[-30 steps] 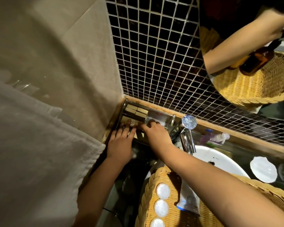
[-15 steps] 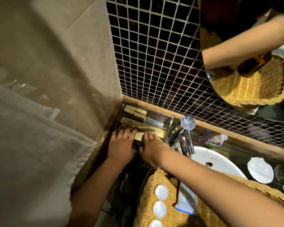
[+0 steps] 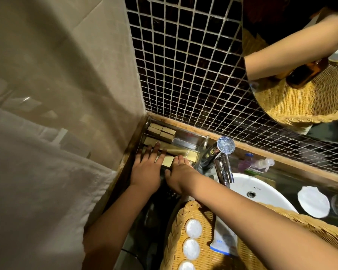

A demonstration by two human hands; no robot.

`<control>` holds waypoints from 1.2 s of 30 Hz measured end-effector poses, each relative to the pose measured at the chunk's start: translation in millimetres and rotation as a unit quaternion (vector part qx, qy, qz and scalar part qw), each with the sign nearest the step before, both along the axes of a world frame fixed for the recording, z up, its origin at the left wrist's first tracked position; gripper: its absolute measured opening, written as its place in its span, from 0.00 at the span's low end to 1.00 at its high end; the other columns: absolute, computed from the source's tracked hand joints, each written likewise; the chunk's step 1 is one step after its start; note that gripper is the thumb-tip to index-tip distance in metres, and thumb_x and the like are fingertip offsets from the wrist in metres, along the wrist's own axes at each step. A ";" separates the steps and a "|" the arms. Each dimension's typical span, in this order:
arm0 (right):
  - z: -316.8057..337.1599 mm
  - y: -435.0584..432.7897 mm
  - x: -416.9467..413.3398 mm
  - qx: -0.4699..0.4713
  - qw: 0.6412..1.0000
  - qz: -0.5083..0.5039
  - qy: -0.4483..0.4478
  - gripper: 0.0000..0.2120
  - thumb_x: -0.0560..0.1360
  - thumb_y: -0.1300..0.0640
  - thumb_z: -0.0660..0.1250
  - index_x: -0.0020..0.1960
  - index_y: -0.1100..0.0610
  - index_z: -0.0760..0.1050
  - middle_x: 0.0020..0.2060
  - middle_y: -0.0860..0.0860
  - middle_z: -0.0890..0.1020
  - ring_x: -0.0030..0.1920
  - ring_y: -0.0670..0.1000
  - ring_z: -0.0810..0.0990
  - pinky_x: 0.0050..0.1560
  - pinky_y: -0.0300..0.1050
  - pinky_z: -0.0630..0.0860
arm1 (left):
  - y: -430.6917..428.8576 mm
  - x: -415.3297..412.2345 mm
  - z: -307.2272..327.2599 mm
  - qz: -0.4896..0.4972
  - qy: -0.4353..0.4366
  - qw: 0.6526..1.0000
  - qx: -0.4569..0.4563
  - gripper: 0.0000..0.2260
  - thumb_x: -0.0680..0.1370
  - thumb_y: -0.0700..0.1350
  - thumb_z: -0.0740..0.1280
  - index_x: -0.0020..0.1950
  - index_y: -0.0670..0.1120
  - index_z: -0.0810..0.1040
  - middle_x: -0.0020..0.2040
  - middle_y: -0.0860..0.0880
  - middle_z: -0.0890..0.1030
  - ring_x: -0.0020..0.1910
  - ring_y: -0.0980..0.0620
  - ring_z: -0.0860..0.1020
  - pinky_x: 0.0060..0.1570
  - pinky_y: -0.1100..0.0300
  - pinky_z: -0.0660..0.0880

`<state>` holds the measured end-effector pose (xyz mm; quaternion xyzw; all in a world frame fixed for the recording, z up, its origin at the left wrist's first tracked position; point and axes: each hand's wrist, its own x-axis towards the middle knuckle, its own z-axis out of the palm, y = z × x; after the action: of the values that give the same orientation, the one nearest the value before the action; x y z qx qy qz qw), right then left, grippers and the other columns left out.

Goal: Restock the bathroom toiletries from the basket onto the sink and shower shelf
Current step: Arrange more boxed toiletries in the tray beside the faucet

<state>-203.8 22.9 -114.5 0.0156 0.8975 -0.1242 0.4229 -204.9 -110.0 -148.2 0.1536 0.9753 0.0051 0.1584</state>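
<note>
Compared with 1 second earlier, the right hand had drawn back from inside the clear tray to its near edge, beside the left hand. Both hands lay flat with straight fingers, side by side and almost touching, resting on pale flat boxes in the tray at the counter's back-left corner. 4 small tan boxes sat at the tray's rear. The wicker basket stood at the counter's near edge, partly over the basin, holding 3 round white soaps and 1 tube. 1 faucet stood right of the tray.
</note>
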 end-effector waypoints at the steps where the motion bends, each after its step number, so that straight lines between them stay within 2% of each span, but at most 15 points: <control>1: -0.1 -1.1 -0.9 0.009 1.000 0.008 0.005 0.36 0.83 0.43 0.47 0.80 0.64 0.39 0.80 0.60 0.41 0.80 0.59 0.40 0.79 0.54 0.45 | 0.8 -0.5 1.5 -0.002 0.000 1.000 0.000 0.31 0.82 0.57 0.58 0.81 0.54 0.48 0.82 0.48 0.50 0.80 0.45 0.46 0.77 0.43 0.46; 6: -0.1 -4.3 -5.2 0.037 0.996 0.055 0.063 0.36 0.81 0.43 0.47 0.80 0.63 0.40 0.81 0.59 0.44 0.80 0.59 0.41 0.79 0.56 0.44 | 7.2 -1.7 9.1 -0.016 0.016 1.000 0.010 0.30 0.82 0.56 0.58 0.81 0.55 0.49 0.81 0.49 0.55 0.80 0.46 0.49 0.76 0.45 0.45; 8: 0.1 -0.8 -7.7 0.042 0.997 0.051 0.045 0.37 0.81 0.46 0.52 0.80 0.63 0.39 0.80 0.59 0.42 0.80 0.59 0.40 0.79 0.56 0.45 | 6.9 -3.2 9.0 -0.008 0.008 1.000 -0.005 0.34 0.80 0.55 0.62 0.81 0.54 0.48 0.81 0.48 0.55 0.80 0.46 0.48 0.77 0.44 0.44; 12: -3.1 5.7 -10.2 0.042 0.998 0.043 0.022 0.38 0.81 0.55 0.58 0.80 0.64 0.38 0.80 0.59 0.40 0.80 0.59 0.39 0.79 0.57 0.46 | 3.4 -4.0 5.7 -0.002 -0.006 1.000 -0.023 0.38 0.78 0.55 0.65 0.81 0.54 0.45 0.82 0.47 0.52 0.80 0.45 0.46 0.77 0.41 0.45; 18: -8.8 3.9 -7.8 0.059 0.996 0.068 0.019 0.41 0.80 0.55 0.61 0.79 0.66 0.37 0.80 0.61 0.40 0.79 0.62 0.39 0.79 0.59 0.47 | 1.1 -4.5 3.7 -0.010 -0.020 0.999 -0.040 0.42 0.77 0.56 0.67 0.81 0.54 0.42 0.82 0.47 0.49 0.80 0.46 0.43 0.77 0.41 0.42; 21: -7.2 2.7 -7.0 0.059 0.996 0.063 0.028 0.40 0.81 0.54 0.60 0.79 0.66 0.37 0.79 0.62 0.39 0.79 0.62 0.38 0.79 0.59 0.47 | 2.4 -9.7 9.1 -0.020 -0.042 0.997 -0.066 0.45 0.76 0.59 0.68 0.81 0.55 0.40 0.82 0.48 0.44 0.80 0.46 0.41 0.75 0.43 0.39; 23: -1.7 2.3 -6.1 0.047 0.997 0.051 0.040 0.38 0.81 0.56 0.58 0.79 0.66 0.38 0.79 0.61 0.39 0.79 0.61 0.38 0.79 0.57 0.46 | 3.1 -13.4 18.5 -0.019 -0.065 0.995 -0.078 0.44 0.75 0.60 0.68 0.81 0.55 0.42 0.82 0.48 0.45 0.80 0.46 0.42 0.76 0.44 0.39; 25: 6.4 4.6 -4.3 0.033 0.998 0.036 0.051 0.39 0.80 0.60 0.61 0.80 0.65 0.38 0.79 0.60 0.39 0.80 0.59 0.39 0.79 0.54 0.46 | 3.1 -14.6 31.3 -0.006 -0.075 0.994 -0.084 0.42 0.76 0.58 0.67 0.81 0.55 0.43 0.82 0.48 0.47 0.80 0.46 0.44 0.76 0.43 0.41; 29: 38.3 15.5 13.7 -0.010 0.996 0.017 0.091 0.39 0.78 0.66 0.61 0.80 0.64 0.40 0.80 0.59 0.42 0.80 0.56 0.44 0.79 0.53 0.51 | 2.3 1.1 60.0 0.005 -0.013 0.999 -0.043 0.42 0.77 0.51 0.65 0.81 0.54 0.39 0.82 0.47 0.47 0.80 0.44 0.47 0.76 0.44 0.44; 33: 78.4 31.7 49.7 -0.060 0.985 0.072 0.147 0.46 0.75 0.61 0.69 0.81 0.62 0.40 0.80 0.57 0.43 0.80 0.54 0.46 0.79 0.50 0.52 | 13.1 26.4 86.6 0.010 0.032 0.999 -0.019 0.37 0.79 0.51 0.61 0.81 0.55 0.41 0.82 0.50 0.45 0.80 0.47 0.45 0.77 0.46 0.43; 36: 103.9 47.2 82.8 -0.104 0.968 0.114 0.197 0.41 0.78 0.60 0.63 0.81 0.60 0.41 0.80 0.58 0.47 0.79 0.55 0.56 0.74 0.41 0.54 | 28.0 49.7 105.4 -0.009 0.058 0.998 0.010 0.36 0.79 0.51 0.60 0.82 0.54 0.43 0.82 0.49 0.44 0.80 0.47 0.44 0.77 0.45 0.43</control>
<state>-121.0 70.1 -10.7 -0.1554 0.9411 -0.1684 0.2488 -155.2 -82.0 -42.8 0.1635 0.9814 0.0042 0.1003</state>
